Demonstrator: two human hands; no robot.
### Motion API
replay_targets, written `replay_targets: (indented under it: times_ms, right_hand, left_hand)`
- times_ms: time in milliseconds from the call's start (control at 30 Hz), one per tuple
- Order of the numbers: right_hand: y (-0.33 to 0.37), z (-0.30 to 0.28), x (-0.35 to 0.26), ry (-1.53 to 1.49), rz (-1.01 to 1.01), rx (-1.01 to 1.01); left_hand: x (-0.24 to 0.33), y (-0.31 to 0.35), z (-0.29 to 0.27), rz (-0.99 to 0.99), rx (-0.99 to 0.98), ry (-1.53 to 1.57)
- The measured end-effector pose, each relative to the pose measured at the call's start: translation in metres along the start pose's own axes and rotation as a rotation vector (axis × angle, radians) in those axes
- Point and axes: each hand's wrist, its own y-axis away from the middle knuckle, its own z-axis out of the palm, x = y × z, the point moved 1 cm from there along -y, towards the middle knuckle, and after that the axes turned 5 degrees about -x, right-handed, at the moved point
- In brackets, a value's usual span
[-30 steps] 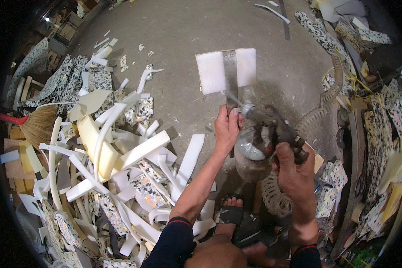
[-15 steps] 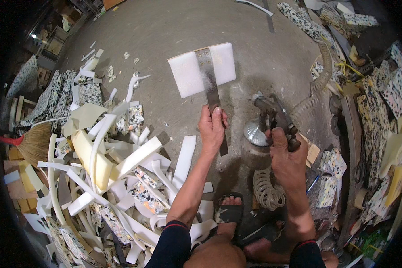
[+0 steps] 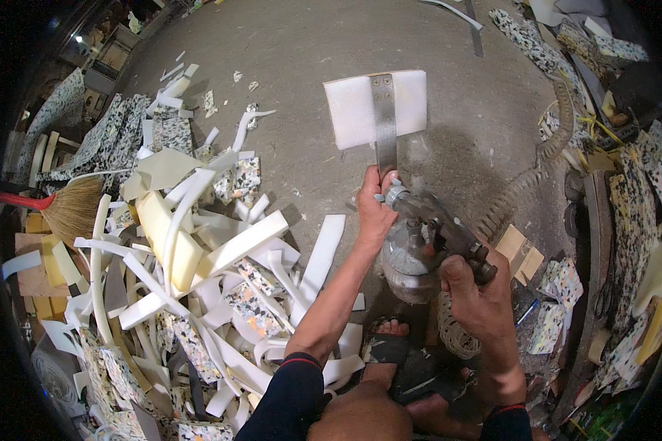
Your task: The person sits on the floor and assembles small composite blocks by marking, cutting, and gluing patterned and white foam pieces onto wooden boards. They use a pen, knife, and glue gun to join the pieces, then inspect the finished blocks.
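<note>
My left hand (image 3: 375, 217) is closed around a flat metal bar (image 3: 385, 140), held away from me. Across the bar's far end is a backed white foam pad (image 3: 348, 110), one part on either side of the screwed-on metal. In my right hand (image 3: 482, 301) is a spray gun (image 3: 443, 228), its nozzle pointing to the far left. A silvery, rounded cup (image 3: 410, 257) hangs beneath the gun. The nozzle overlaps my left fingers in the view; whether they touch, I cannot tell. The bar's near end is hidden behind the gun.
Offcuts of white and speckled foam (image 3: 250, 301) are heaped at left, beside a red-handled broom (image 3: 77, 209). A coiled hose (image 3: 563, 117) runs along the right. More speckled foam (image 3: 625, 213) and a cardboard scrap (image 3: 518, 253) lie there. My sandalled foot (image 3: 386, 342) is below.
The spray gun has come left and nearer to me, beside my left hand. The bar with the foam pad stands more upright in the view. The whole view has shifted slightly.
</note>
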Motion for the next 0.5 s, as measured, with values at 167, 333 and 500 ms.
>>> replay_targets:
  times_ms: [167, 333, 500]
  right_hand:
    - [0.000, 0.003, -0.003, -0.053, 0.114, 0.012]
    - [0.007, 0.000, -0.003, -0.005, 0.064, 0.131]
    - [0.012, -0.005, -0.003, -0.004, 0.016, 0.192]
  left_hand:
    - [0.006, 0.000, 0.001, 0.113, 0.017, 0.035]
    - [0.014, 0.004, 0.000, 0.095, 0.007, 0.072]
    - [0.012, 0.005, 0.001, -0.015, -0.017, 0.198]
